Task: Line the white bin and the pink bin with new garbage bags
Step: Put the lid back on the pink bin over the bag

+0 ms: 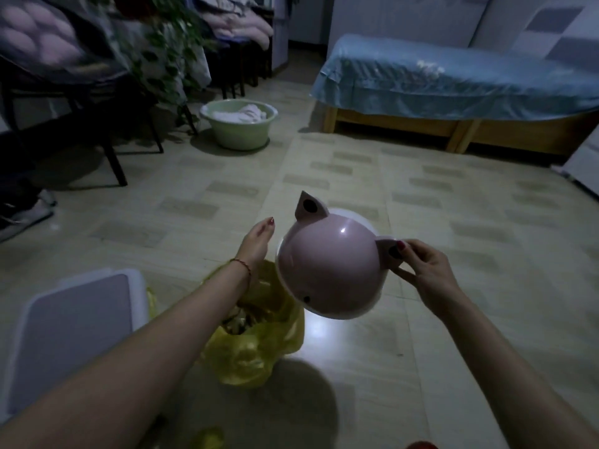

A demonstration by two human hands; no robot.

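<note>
The pink bin [327,267], round with two pig-like ears, hangs in the air at the middle of the view, tilted with its underside toward me. My right hand [421,270] pinches its right ear. My left hand [257,239] is just left of the bin with fingers held flat, apart from it or barely touching its rim. Below them on the floor lies a yellow garbage bag [259,358] with rubbish inside. The white bin [74,332], rectangular with its lid shut, stands at the lower left.
A pale green basin [240,128] with white cloth sits on the tiled floor behind. A black chair frame [113,160] and a trailing plant stand at the left. A wooden bed with a blue cover [453,79] fills the back right.
</note>
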